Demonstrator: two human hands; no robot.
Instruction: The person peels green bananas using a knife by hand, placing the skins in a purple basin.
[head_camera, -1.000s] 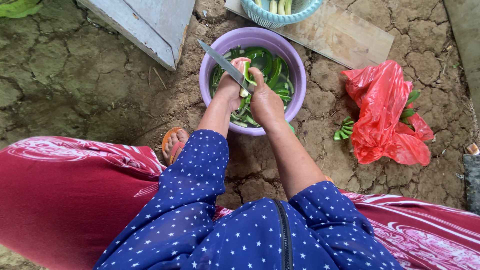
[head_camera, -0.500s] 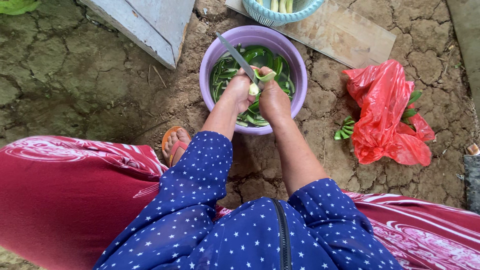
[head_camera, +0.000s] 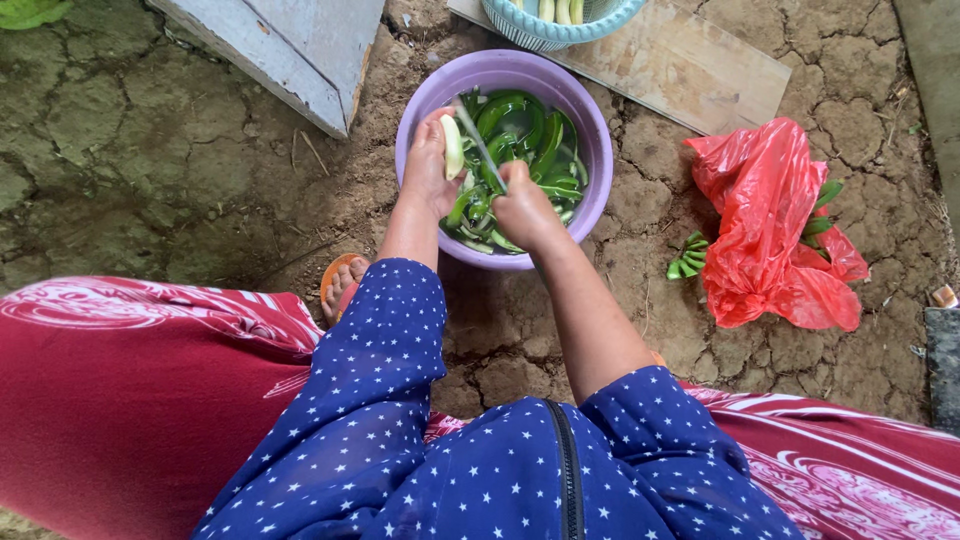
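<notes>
My left hand (head_camera: 428, 165) holds a pale peeled banana (head_camera: 453, 146) over the left side of a purple basin (head_camera: 592, 130). My right hand (head_camera: 522, 207) grips a knife (head_camera: 482, 148) whose blade points up and away over the basin. Green banana peels (head_camera: 535, 140) fill the basin in front of both hands.
A light blue basket (head_camera: 555, 25) with peeled bananas sits on a wooden board (head_camera: 690, 70) behind the basin. A red plastic bag (head_camera: 765, 230) with green bananas (head_camera: 687, 260) lies to the right on cracked dry earth. A grey plank (head_camera: 290, 50) is at upper left. My sandalled foot (head_camera: 340, 285) rests near the basin.
My left hand moved left with the peeled banana, apart from the right hand. The strip of peel dropped away and the knife swung more upright over the basin.
</notes>
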